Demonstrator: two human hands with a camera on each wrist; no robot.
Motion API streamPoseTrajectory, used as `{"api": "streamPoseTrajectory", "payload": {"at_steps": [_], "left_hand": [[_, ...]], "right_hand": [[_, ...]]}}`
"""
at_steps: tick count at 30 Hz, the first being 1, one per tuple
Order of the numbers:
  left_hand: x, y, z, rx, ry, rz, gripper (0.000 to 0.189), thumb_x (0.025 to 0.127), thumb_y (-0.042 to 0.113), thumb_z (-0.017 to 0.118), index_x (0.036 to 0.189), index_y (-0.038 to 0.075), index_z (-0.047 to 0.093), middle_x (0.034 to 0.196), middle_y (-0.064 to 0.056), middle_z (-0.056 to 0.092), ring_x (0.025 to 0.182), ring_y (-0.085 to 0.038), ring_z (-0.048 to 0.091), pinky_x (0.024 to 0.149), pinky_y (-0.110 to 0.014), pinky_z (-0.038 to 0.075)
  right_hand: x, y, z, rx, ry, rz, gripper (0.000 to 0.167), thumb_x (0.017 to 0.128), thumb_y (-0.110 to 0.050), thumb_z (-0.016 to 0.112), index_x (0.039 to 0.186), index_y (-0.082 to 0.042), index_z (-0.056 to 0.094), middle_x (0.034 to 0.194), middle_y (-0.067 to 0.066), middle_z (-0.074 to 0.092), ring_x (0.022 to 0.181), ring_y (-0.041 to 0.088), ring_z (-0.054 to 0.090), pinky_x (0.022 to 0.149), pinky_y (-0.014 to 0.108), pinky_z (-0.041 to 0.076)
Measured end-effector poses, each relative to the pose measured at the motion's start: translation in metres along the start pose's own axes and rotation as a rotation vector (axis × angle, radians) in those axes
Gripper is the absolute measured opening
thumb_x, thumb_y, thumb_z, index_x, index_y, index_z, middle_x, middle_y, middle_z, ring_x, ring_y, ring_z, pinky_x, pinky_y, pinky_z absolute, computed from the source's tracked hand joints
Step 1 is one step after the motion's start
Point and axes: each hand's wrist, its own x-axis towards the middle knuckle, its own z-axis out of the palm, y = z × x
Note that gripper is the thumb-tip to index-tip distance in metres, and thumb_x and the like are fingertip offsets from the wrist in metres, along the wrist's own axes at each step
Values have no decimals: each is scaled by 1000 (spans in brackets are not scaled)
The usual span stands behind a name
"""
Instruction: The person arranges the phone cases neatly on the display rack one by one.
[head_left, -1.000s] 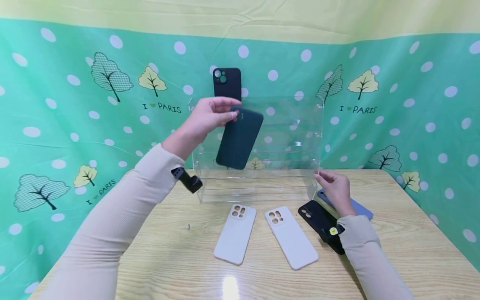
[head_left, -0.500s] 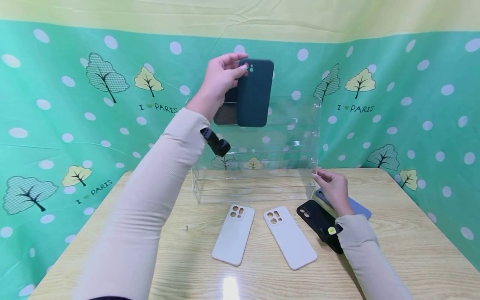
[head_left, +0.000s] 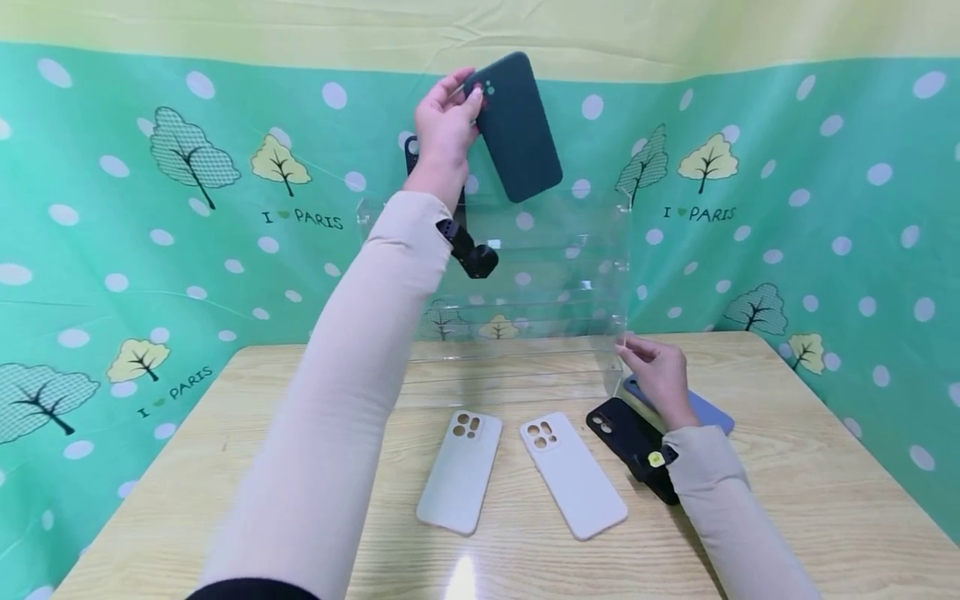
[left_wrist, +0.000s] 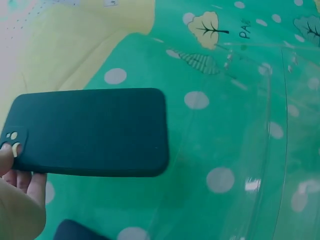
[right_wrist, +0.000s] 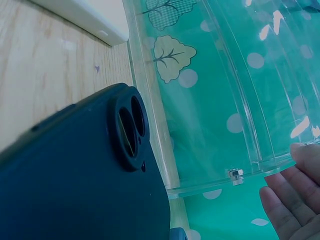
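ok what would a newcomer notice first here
Probably the dark green rectangular phone case, pinched at its camera end by the left hand near the top of the clear, tiered acrylic rack. Next, the two white rectangular phone cases lying on the pale wooden table before the rack, then the green, white-dotted cloth behind it.

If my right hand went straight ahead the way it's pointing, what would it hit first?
Most likely the clear rack: your right hand seems to be pinching its right side edge, though depth there is hard to judge.
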Motion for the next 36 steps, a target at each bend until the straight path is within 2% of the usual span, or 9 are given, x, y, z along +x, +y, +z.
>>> {"api": "streamPoseTrajectory", "payload": {"at_steps": [3,5,8,18,22,26,30,36], "left_hand": [[2,-6,3,-40,10,31,24,86,-2,63,105,11,69,93,-2,68,81,-11,64,66,-21,54],[3,-10,5,-32,16,44,24,85,-1,64,106,11,69,93,-1,68,82,-10,65,63,-20,52],[4,-17,6,-4,17,54,27,85,-1,65,108,11,69,94,-1,69,83,-9,65,59,-19,48],[5,-38,10,75,-45,19,31,85,-1,65,114,10,69,107,-2,69,90,-6,64,66,-13,49],[3,-46,11,154,-79,13,32,86,-1,64,116,8,68,113,-3,68,95,-5,62,76,-10,50],[1,-56,11,229,-113,19,32,88,-1,62,119,6,65,118,-5,66,101,-8,61,78,-9,49],[2,-63,13,240,-116,12,33,88,-2,61,119,5,65,120,-8,65,103,-10,62,78,-9,49],[5,-66,14,263,-139,-41,34,88,0,61,121,8,64,122,-4,64,104,-9,63,80,-8,48]], "right_hand": [[-12,-29,-8,12,-18,7,37,90,-28,65,116,-3,65,114,18,65,100,29,64,75,20,55],[-15,-36,-9,-2,-13,4,35,90,-25,65,116,-3,65,112,17,66,96,23,65,70,10,50],[-16,-39,-9,-13,-14,2,33,90,-24,65,115,-3,66,112,15,67,93,19,65,65,5,46],[-17,-42,-8,9,-18,13,32,90,-22,65,116,-2,65,114,17,66,97,26,64,64,4,45],[-17,-42,-8,12,-26,15,34,91,-24,64,117,-2,65,116,18,65,101,29,64,67,4,45],[-16,-41,-9,7,-28,19,35,90,-26,64,117,-3,65,116,17,65,102,28,64,69,7,47],[-16,-41,-9,7,-24,22,35,90,-26,65,116,-3,66,114,17,65,101,29,64,71,9,49],[-16,-41,-9,11,-13,18,33,89,-24,66,115,-3,66,113,17,66,99,28,65,68,7,47]]}}
